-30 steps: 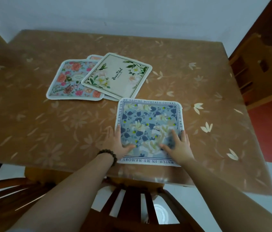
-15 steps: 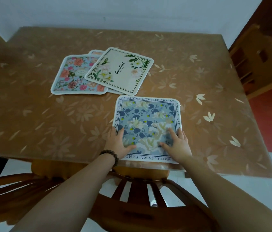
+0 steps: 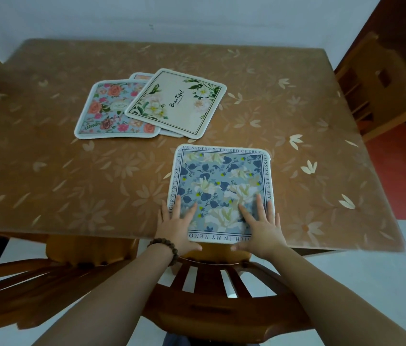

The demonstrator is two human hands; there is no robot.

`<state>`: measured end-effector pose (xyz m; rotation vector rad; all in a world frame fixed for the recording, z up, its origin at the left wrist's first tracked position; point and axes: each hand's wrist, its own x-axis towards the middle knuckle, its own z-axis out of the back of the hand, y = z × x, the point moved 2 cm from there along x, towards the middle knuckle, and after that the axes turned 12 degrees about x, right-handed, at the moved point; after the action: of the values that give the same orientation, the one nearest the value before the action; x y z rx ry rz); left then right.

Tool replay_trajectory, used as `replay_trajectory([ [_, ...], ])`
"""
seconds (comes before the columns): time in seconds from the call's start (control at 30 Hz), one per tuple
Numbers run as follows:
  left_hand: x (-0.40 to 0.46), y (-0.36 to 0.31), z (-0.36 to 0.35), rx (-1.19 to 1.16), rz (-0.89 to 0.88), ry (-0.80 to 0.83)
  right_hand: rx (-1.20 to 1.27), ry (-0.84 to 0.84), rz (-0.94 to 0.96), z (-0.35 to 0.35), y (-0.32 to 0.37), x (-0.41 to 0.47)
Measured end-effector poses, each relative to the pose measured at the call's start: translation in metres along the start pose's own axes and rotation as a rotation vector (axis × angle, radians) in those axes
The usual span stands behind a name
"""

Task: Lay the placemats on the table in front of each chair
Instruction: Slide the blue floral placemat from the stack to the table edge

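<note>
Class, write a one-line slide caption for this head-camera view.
Both hands, left and right, press a blue placemat flat at the table edge before a chair.

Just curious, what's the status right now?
Both hands, left hand and right hand, flat on blue placemat at near table edge. Three placemats stacked mid-table. Nothing blocking.
</note>
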<state>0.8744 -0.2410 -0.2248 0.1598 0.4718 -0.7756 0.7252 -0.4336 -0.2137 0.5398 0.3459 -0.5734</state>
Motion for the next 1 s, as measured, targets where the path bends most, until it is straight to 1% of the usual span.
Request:
replay_trajectory([
  [0.1,0.002,-0.001,0.001,-0.033,-0.006,-0.028,-0.025,-0.001,-0.003,0.001,-0.002,0.000],
  [0.27,0.007,-0.004,0.000,-0.077,-0.026,-0.030,-0.020,-0.007,-0.020,0.006,-0.010,0.001],
  [0.5,0.002,-0.002,-0.002,-0.093,-0.034,-0.056,-0.054,-0.066,0.014,-0.001,-0.011,-0.005],
  [0.63,-0.002,-0.002,-0.001,-0.081,-0.025,-0.081,-0.037,-0.093,0.024,-0.002,-0.013,-0.008],
  [0.8,-0.004,-0.002,0.002,-0.074,-0.022,-0.109,0.055,-0.099,-0.010,-0.002,-0.014,-0.007],
  [1.0,-0.005,0.000,0.001,-0.075,-0.003,-0.134,0.047,-0.125,-0.004,-0.004,-0.011,-0.012],
])
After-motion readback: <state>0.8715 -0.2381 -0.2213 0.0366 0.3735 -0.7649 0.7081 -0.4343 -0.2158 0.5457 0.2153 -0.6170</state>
